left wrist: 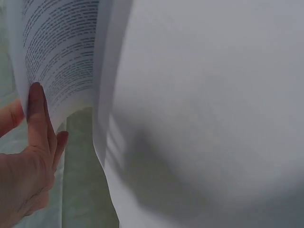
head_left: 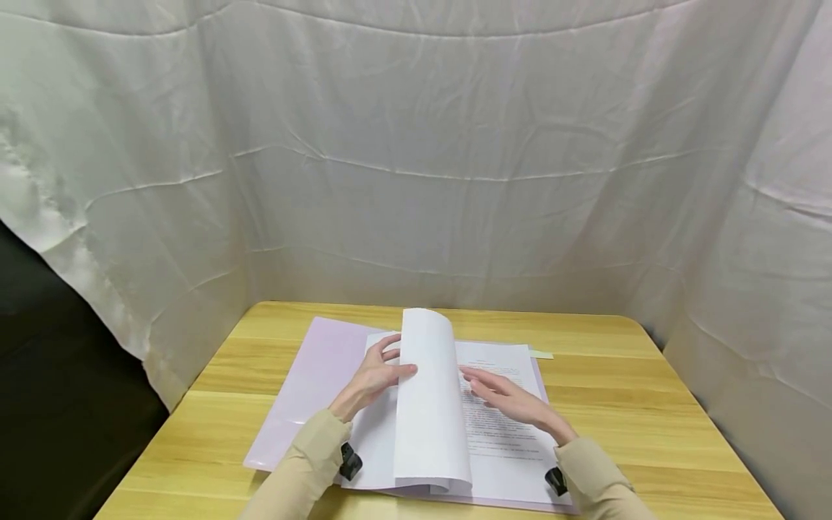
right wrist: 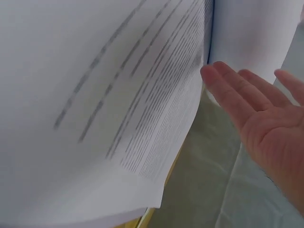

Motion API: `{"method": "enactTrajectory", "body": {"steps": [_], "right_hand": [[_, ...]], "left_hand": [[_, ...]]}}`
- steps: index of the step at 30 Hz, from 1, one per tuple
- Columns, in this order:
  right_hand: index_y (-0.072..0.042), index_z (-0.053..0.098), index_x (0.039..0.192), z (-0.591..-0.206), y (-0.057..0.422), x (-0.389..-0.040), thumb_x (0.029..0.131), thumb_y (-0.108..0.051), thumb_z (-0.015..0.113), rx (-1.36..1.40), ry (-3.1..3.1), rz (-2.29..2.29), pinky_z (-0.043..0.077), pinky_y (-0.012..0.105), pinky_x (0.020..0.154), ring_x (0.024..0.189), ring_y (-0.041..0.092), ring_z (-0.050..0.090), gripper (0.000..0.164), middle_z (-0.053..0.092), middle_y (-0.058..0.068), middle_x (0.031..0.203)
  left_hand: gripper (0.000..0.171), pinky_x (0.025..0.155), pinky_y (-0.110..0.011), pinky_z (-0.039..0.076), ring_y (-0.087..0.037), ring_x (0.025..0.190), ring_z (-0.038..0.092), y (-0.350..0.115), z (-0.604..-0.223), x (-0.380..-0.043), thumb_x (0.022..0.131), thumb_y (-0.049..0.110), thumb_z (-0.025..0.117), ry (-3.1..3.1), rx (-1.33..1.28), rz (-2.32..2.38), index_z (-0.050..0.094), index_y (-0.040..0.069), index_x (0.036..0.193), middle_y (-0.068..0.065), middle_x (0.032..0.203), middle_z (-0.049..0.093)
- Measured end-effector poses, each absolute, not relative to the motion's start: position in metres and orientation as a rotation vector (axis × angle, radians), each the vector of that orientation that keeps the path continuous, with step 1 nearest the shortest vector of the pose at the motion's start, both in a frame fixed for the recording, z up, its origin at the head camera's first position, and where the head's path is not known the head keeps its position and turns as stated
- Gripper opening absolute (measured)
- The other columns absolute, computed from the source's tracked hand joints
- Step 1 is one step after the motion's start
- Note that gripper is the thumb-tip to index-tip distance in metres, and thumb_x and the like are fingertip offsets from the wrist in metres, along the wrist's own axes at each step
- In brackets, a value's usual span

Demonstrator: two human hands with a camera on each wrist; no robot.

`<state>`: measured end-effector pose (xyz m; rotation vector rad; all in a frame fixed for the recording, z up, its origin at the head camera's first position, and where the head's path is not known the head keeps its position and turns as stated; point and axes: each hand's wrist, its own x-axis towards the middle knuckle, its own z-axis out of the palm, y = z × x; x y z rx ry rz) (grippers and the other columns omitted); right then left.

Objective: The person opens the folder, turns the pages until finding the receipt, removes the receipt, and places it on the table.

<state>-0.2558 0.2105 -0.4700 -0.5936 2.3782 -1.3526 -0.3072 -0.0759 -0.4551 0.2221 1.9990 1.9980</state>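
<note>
A lilac folder (head_left: 318, 383) lies spread on the table with white sheets on it. One sheet (head_left: 429, 404) stands up in the middle, curling over to the left, its blank back toward the head view. My left hand (head_left: 375, 375) pinches the curled sheet's left edge between thumb and fingers; in the left wrist view the fingers (left wrist: 37, 109) lie against its printed side. My right hand (head_left: 510, 401) is over the printed page (head_left: 500, 433) on the right, fingers straight, fingertips close to the raised sheet. In the right wrist view the right hand (right wrist: 266, 114) holds nothing.
A pale green tab (head_left: 542, 354) sticks out at the stack's upper right. The wooden table (head_left: 624, 404) runs beyond the folder on both sides. Light cloth (head_left: 455, 180) hangs behind and at the sides, with a dark area (head_left: 58, 404) at lower left.
</note>
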Motion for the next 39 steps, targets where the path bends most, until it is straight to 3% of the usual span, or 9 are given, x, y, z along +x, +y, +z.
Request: {"method": "enactTrajectory", "body": {"steps": [5,12,20,30,39], "right_hand": [[-0.004,0.039,0.154,-0.473,0.221,-0.257,0.109,-0.032,0.041,-0.643,2.504,-1.234,0.034,0.065,0.117,0.147,0.047,0.035,0.053,0.04,0.023,0.158],[0.002,0.043,0.149,-0.475,0.236,-0.261,0.108,-0.027,0.044,-0.673,2.548,-1.2,0.036,0.069,0.113,0.143,0.052,0.037,0.051,0.042,0.028,0.155],[0.005,0.045,0.147,-0.479,0.256,-0.27,0.108,-0.029,0.045,-0.629,2.592,-1.186,0.04,0.066,0.112,0.139,0.053,0.043,0.052,0.043,0.03,0.153],[0.008,0.05,0.142,-0.485,0.271,-0.288,0.105,-0.023,0.05,-0.588,2.717,-1.099,0.043,0.065,0.109,0.133,0.053,0.049,0.048,0.05,0.033,0.146],[0.007,0.052,0.14,-0.495,0.281,-0.304,0.104,-0.023,0.054,-0.492,2.787,-1.076,0.037,0.066,0.114,0.138,0.053,0.043,0.047,0.051,0.031,0.146]], "left_hand": [[0.086,0.085,-0.04,0.058,-0.033,0.111,0.067,-0.082,-0.46,-0.31,0.082,0.0,0.076,2.121,0.14,1.934,0.03,0.002,0.154,-0.032,0.145,0.049],[0.095,0.106,-0.059,0.048,-0.048,0.13,0.053,-0.094,-0.466,-0.317,0.081,0.006,0.081,2.34,0.171,1.755,0.025,0.005,0.157,-0.033,0.147,0.045],[0.094,0.108,-0.064,0.044,-0.05,0.136,0.045,-0.105,-0.47,-0.321,0.078,0.007,0.084,2.507,0.279,1.572,0.031,0.005,0.155,-0.035,0.148,0.042],[0.085,0.1,-0.06,0.052,-0.05,0.122,0.056,-0.115,-0.476,-0.329,0.074,0.005,0.086,2.735,0.373,1.283,0.042,0.002,0.147,-0.035,0.136,0.054],[0.083,0.114,-0.062,0.039,-0.051,0.137,0.045,-0.12,-0.482,-0.332,0.074,0.0,0.085,2.769,0.46,1.177,0.044,-0.001,0.146,-0.032,0.148,0.047]]}}
